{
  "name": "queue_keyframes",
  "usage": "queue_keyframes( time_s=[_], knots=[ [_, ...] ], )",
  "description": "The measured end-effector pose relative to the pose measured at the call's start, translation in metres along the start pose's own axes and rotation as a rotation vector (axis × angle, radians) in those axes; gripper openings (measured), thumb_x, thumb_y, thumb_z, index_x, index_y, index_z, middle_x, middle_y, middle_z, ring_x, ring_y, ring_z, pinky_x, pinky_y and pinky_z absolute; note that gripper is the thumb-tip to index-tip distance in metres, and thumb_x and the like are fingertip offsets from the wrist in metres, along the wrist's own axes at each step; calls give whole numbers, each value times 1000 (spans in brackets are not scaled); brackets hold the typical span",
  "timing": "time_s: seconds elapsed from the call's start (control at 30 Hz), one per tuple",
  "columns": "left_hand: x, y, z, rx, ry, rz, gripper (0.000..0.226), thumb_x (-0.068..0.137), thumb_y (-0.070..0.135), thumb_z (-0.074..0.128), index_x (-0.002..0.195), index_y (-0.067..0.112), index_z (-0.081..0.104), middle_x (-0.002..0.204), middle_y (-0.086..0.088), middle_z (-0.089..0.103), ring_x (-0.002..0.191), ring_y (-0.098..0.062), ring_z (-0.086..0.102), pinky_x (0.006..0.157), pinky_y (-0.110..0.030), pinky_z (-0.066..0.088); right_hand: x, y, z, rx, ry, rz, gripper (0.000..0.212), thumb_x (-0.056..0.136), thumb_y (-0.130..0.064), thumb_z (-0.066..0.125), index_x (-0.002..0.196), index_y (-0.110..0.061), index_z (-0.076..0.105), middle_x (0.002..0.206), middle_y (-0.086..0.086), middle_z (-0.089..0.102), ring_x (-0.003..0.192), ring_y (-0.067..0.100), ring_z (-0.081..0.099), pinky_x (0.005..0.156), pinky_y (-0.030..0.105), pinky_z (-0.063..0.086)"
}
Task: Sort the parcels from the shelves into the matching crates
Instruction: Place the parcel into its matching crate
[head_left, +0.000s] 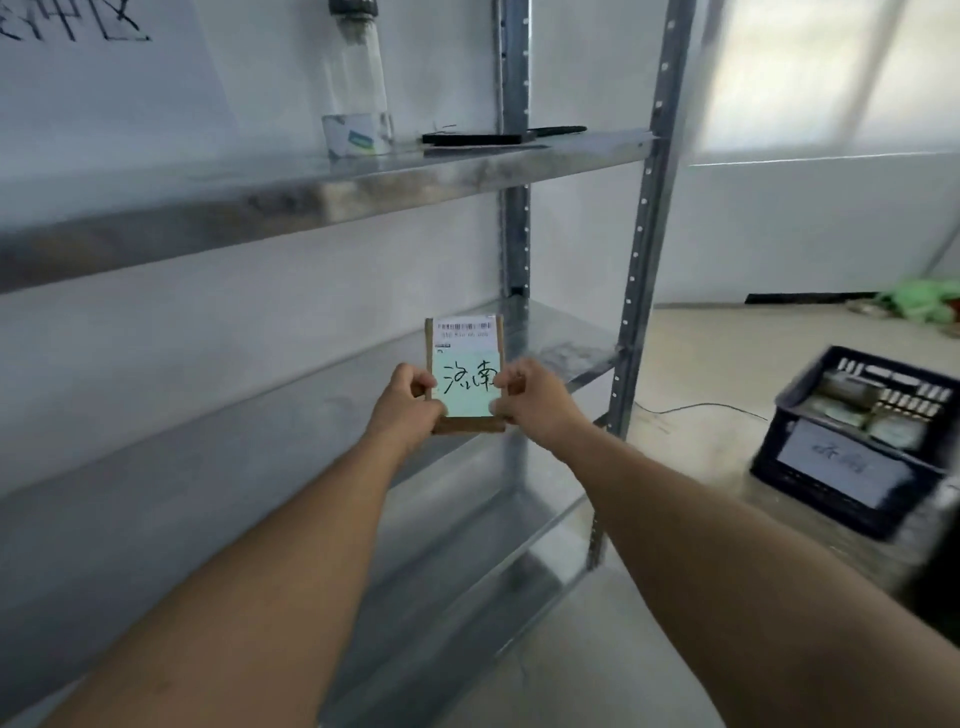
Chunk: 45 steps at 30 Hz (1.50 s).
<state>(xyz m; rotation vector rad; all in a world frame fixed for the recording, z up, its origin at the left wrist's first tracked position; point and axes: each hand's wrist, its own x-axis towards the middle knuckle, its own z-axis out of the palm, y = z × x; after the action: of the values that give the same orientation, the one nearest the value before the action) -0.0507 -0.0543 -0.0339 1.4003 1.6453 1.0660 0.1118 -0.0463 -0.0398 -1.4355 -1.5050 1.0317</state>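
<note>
Grey walls and a pale floor frame a galvanised steel shelving unit (639, 260), which I watch from my remote seat through the head camera. Nearest, both arms reach forward. The left hand (402, 400) and the right hand (535, 397) each pinch a side edge of one small cardboard parcel (464, 376), fingers curled round its lower half.

The parcel is in the air in front of the middle shelf (566, 353), upright, with its face toward me. I judge the grip sits at the edges so the green handwritten note (467, 402) and the barcode label (464, 335) above it can be read (the thumbs only just overlap the note's sides).

My count is one parcel in hand, two hands on it and three shelf levels in view. Further right, one dark blue crate (769, 447) stands on the floor. A white sheet (841, 462) on its front has writing too blurred to match against the note. It holds several parcels, perhaps three or four. Beyond, the top shelf (363, 176) carries one clear bottle (358, 88) and one flat black object (478, 138).
</note>
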Motion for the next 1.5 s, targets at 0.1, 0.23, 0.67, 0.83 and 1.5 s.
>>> queue_keyframes(
  time_s=[0.1, 0.23, 0.67, 0.83, 1.5],
  knots=[
    [-1, 21, 60, -21, -99, 81, 59, 83, -10, 54, 128, 25, 41, 119, -2, 54, 100, -17, 54, 70, -25, 54, -3, 25, -57, -54, 44, -32, 35, 85, 2, 61, 107, -21, 47, 101, 3, 55, 87, 18, 53, 47, 8, 39],
    [-1, 41, 134, -33, -266, 174, 83, 82, -7, 64, 147, 30, 27, 125, 0, 53, 107, -15, 54, 75, -20, 46, -11, 56, -127, -135, 99, -14, 58, 85, 6, 58, 131, -26, 41, 121, 4, 60, 103, 20, 57, 69, 25, 56],
    [25, 80, 337, 105, -618, 347, 90, 83, 1, 67, 147, 42, 18, 122, 2, 50, 114, -18, 51, 74, -30, 56, -26, 158, -286, -306, 374, 157, 73, 81, 0, 67, 142, -25, 34, 123, 6, 57, 110, 22, 56, 88, 39, 53],
    [54, 101, 419, 139, -707, 436, 90, 84, 1, 65, 148, 40, 15, 124, 2, 48, 111, -17, 49, 83, -35, 54, -4, 193, -346, -358, 466, 207, 75, 81, -1, 67, 143, -25, 33, 130, 3, 55, 114, 21, 55, 92, 43, 52],
    [209, 168, 710, 268, -1008, 546, 89, 83, 15, 71, 150, 31, 15, 132, -2, 54, 107, -23, 59, 93, -42, 50, 153, 331, -541, -373, 670, 515, 70, 87, -3, 62, 145, -28, 31, 135, 2, 54, 110, 21, 57, 82, 28, 48]
  ],
)
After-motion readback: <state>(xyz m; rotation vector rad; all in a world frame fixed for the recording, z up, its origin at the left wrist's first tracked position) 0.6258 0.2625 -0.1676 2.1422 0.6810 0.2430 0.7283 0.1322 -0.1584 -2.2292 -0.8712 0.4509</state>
